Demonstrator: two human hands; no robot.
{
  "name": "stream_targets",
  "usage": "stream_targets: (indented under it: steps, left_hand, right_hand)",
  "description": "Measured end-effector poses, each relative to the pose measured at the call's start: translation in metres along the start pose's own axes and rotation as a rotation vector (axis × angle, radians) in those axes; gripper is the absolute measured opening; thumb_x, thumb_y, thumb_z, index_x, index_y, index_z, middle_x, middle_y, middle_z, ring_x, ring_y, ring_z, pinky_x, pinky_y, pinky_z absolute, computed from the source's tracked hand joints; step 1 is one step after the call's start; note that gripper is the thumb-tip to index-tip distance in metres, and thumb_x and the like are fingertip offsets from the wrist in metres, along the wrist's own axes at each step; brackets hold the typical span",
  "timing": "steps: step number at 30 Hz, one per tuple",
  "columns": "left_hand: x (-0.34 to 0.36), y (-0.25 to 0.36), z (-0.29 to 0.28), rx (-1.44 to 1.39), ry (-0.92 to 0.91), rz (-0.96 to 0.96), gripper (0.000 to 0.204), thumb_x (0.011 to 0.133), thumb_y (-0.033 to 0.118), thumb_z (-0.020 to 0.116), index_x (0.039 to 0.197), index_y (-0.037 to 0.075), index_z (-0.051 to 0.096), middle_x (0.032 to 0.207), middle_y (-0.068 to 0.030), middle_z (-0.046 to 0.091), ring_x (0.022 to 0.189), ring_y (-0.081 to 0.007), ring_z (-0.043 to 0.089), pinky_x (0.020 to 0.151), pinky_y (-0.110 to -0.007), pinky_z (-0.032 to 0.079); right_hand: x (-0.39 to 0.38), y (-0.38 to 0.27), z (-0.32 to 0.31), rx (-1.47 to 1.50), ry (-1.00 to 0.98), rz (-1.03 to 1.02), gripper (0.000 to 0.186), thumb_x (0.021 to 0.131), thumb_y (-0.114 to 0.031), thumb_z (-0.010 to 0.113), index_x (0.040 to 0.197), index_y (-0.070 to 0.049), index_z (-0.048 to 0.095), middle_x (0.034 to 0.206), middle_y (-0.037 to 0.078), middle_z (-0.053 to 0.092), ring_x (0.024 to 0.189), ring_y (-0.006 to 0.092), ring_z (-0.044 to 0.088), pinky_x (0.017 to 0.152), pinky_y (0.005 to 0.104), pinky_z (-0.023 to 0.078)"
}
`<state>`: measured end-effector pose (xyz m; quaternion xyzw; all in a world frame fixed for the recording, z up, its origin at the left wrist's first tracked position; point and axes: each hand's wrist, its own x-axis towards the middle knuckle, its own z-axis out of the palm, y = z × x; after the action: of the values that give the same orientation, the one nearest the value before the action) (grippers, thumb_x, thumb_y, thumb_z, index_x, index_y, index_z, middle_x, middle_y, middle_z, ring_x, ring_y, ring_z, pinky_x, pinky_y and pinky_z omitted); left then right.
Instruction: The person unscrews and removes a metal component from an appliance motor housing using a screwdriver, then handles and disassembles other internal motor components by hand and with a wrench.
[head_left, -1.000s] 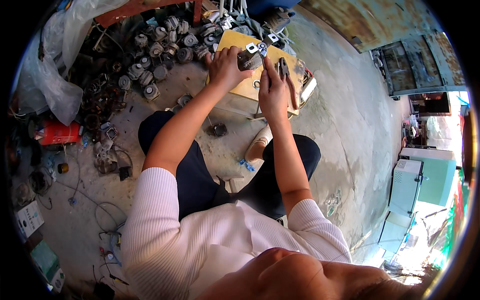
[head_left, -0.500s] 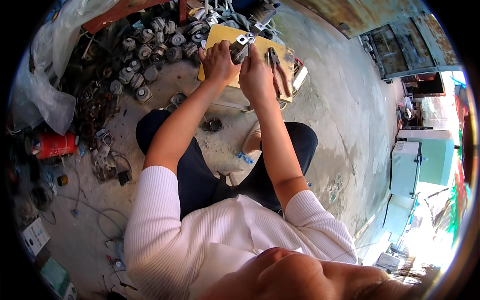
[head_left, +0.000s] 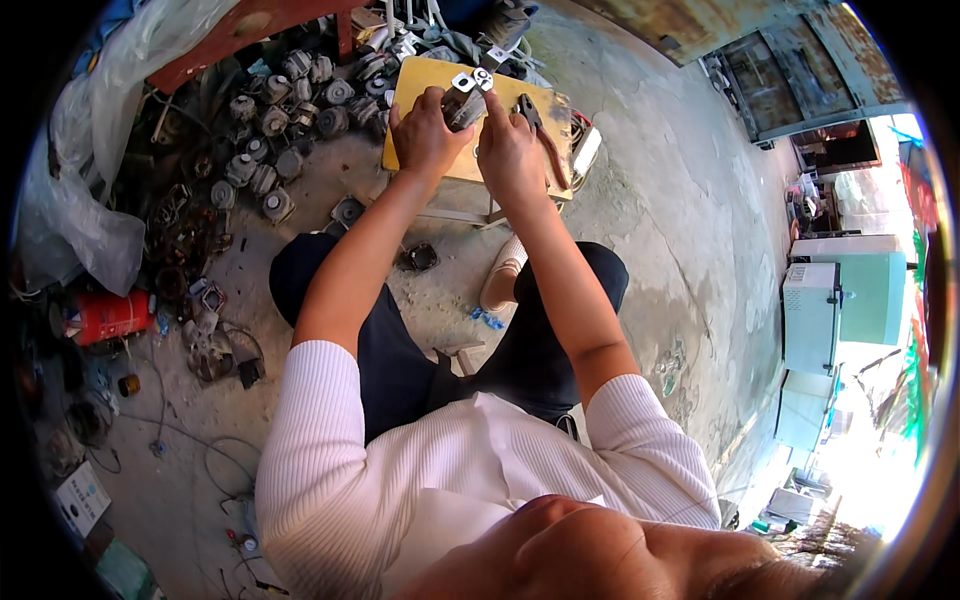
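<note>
My left hand [head_left: 428, 137] is closed around the left side of a grey metal motor part [head_left: 466, 110] with shiny bracket ends. It holds the part over the yellow board [head_left: 408, 88] of a low stand in front of me. My right hand [head_left: 514, 163] is on the part's right side, its index finger stretched up against the bracket and the other fingers curled. Its thumb and the contact behind the fingers are hidden. A pair of pliers [head_left: 546, 146] with reddish-brown handles lies on the board, just right of my right hand.
Several small motors [head_left: 273, 121] lie heaped on the floor left of the board. A square metal frame piece [head_left: 418, 257] lies between my legs. A red cylinder [head_left: 108, 316] sits farther left, below plastic sheeting [head_left: 95, 235]. Pale green cabinets [head_left: 868, 300] stand at right.
My right index finger has straightened up along the bracket, where the hand was more closed around it. The view has shifted slightly, with the motor part still held over the board.
</note>
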<state>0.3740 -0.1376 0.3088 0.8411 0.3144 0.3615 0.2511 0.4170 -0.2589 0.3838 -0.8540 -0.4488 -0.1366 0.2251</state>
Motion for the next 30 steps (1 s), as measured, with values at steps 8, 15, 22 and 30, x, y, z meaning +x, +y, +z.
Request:
stream_targets:
  steps: [8,15,22,30]
  left_hand:
    - [0.0,0.0,-0.012,0.063,-0.113,-0.018,0.074,0.071,0.046,0.081,0.127,0.012,0.048,0.108,-0.0122,0.071,0.102,-0.0283,0.067,0.109,-0.055,0.029]
    - [0.002,-0.005,-0.012,0.083,-0.098,0.062,0.074,0.069,0.043,0.082,0.133,0.016,0.056,0.116,-0.0056,0.07,0.107,-0.0238,0.066,0.112,-0.057,0.026]
    - [0.007,-0.005,-0.021,0.026,-0.071,0.143,0.059,0.068,0.047,0.081,0.11,0.009,0.067,0.105,-0.0096,0.071,0.1,-0.0256,0.067,0.106,-0.051,0.033]
    - [0.011,-0.01,-0.019,-0.047,-0.035,0.238,0.051,0.065,0.04,0.084,0.103,0.01,0.068,0.096,-0.0084,0.071,0.092,-0.0274,0.067,0.098,-0.047,0.042]
  right_hand:
    - [0.006,0.014,-0.019,0.103,-0.041,-0.138,0.045,0.091,-0.013,0.062,0.136,-0.013,0.056,0.082,0.019,0.062,0.066,0.0387,0.065,0.06,0.0485,0.053]
    - [-0.003,0.016,-0.012,0.071,0.004,-0.121,0.045,0.092,-0.014,0.061,0.137,-0.015,0.056,0.081,0.018,0.062,0.067,0.037,0.065,0.061,0.0474,0.053]
    - [0.003,0.025,-0.014,0.165,-0.04,-0.168,0.045,0.092,-0.012,0.061,0.137,-0.013,0.056,0.081,0.018,0.063,0.068,0.0361,0.065,0.062,0.0457,0.053]
    - [0.004,0.031,-0.017,0.185,-0.056,-0.231,0.045,0.093,-0.011,0.061,0.138,-0.011,0.055,0.081,0.017,0.063,0.066,0.036,0.064,0.062,0.0454,0.052]
